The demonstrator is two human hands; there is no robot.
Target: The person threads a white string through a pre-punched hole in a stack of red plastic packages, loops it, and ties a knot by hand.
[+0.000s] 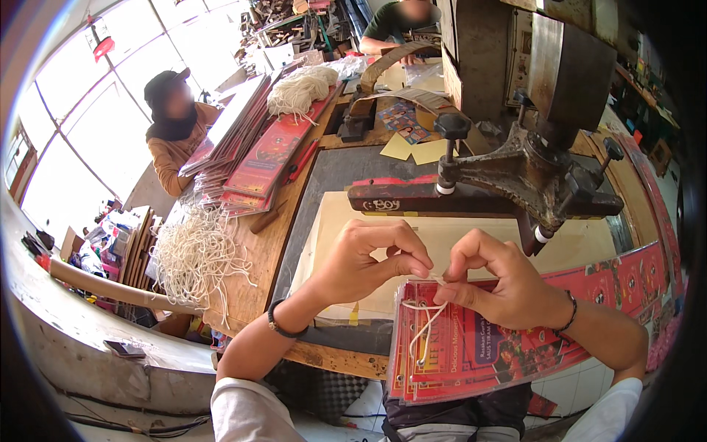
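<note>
My left hand [372,254] and my right hand [508,287] meet above the near corner of a stack of red printed laminated signs [541,313]. Between their pinched fingertips is a white cord [428,325]. The cord runs down from my right thumb and loops through a hole at the left end of the signs. At the fingertips only a short bit of it shows; whether it is knotted there I cannot tell. The stack lies at an angle over my lap and the table's front edge, its right end reaching far to the right.
Beyond my hands stands a heavy press [515,177] with a dark bar over pale sheets [335,228]. On the left lie a tangle of white cords [199,254], more stacked red signs [272,151] and a cord bundle [302,88]. Two people sit across the table.
</note>
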